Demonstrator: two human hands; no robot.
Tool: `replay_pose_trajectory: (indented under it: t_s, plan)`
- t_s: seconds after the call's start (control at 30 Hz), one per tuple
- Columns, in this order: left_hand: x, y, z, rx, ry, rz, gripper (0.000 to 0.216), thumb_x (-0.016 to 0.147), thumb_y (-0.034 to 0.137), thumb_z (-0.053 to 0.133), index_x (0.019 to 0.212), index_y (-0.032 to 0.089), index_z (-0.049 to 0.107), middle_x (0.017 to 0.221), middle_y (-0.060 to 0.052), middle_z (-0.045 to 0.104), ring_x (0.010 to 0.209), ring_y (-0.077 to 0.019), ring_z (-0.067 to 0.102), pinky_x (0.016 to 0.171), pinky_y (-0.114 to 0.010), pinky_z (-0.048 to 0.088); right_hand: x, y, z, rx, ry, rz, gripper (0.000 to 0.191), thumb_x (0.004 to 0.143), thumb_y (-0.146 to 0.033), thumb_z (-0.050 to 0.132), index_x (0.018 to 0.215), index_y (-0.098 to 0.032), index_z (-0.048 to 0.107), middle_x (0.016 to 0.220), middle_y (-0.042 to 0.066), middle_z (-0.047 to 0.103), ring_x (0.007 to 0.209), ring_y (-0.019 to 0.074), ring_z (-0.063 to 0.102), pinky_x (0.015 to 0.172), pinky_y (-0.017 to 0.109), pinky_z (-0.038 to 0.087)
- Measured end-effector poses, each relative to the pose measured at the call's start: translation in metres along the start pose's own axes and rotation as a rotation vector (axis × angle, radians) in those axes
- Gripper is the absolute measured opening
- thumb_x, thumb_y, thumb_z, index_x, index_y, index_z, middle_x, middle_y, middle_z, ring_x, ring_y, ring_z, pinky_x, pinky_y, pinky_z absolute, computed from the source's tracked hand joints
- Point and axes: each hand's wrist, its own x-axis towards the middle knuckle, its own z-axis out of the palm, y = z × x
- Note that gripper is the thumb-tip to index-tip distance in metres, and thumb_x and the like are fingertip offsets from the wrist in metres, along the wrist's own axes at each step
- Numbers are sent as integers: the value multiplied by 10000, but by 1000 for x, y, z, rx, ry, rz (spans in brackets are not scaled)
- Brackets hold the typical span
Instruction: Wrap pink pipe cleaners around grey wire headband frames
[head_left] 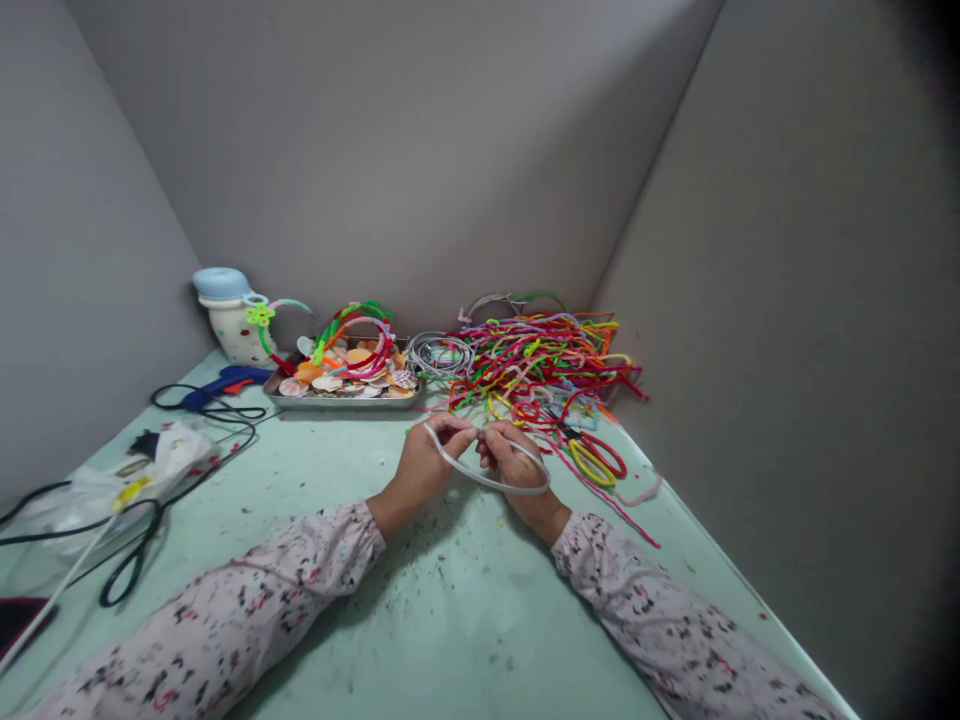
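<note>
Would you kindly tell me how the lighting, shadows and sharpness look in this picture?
In the head view, a soft diagonal shade edge crosses the back wall and shadow darkens the table beside the left sleeve; the head view's right corners go black, while the left hand and right hand there show no obvious motion blur.

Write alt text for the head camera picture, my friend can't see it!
A person's left hand and right hand hold a curved pale band over a green table. Beyond lie a metal tray of shells and a heap of colorful fuzzy stems.
</note>
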Motion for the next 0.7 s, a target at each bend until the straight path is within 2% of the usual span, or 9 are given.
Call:
replay_pose_trajectory:
  t_s: [0.1,0.17,0.27,0.37,0.47,0.6,0.7]
  plan:
    - [0,0,0,10,-9,6,202,773,342,623,756,140,628,693,-34,633,661,-147,580,635,-271,437,0,0,1,4,-1,-10,226,877,-378,524,784,-192,613,681,-15,557,586,107,508,577,237,413]
    - [0,0,0,25,-18,17,203,783,341,616,768,139,636,720,-41,637,687,-152,585,649,-271,441,1,2,1,84,4,40,224,859,-384,548,776,-187,612,677,-16,562,572,101,507,550,227,408]
    - [0,1,-1,56,-30,69,197,784,325,622,862,146,651,816,-51,644,741,-152,580,680,-269,448,6,7,1,336,44,175,221,818,-384,586,725,-183,587,622,-27,546,511,86,480,474,206,379]
    - [0,1,-2,128,12,112,286,779,320,628,1021,168,636,940,-56,626,733,-135,559,671,-258,451,14,12,-3,586,142,293,146,740,-308,639,705,-190,560,616,-31,554,488,81,474,420,193,355]
    - [1,0,-5,205,37,139,292,806,318,588,1058,182,642,1060,-74,605,806,-150,581,692,-260,463,20,11,-9,742,197,379,115,714,-261,631,688,-194,541,588,-36,533,467,76,448,404,186,350]
    - [1,0,-7,295,-53,174,314,874,318,484,1121,215,647,1149,-74,634,1076,-206,559,880,-312,440,23,7,-17,792,109,405,112,738,-288,595,686,-202,546,530,-46,463,419,79,379,384,202,331]
    - [-1,1,-5,333,-171,149,356,903,332,433,1182,224,627,1096,-65,680,1053,-212,582,924,-341,415,25,8,-21,780,86,394,152,748,-322,584,663,-209,526,535,-46,450,412,83,366,386,214,334]
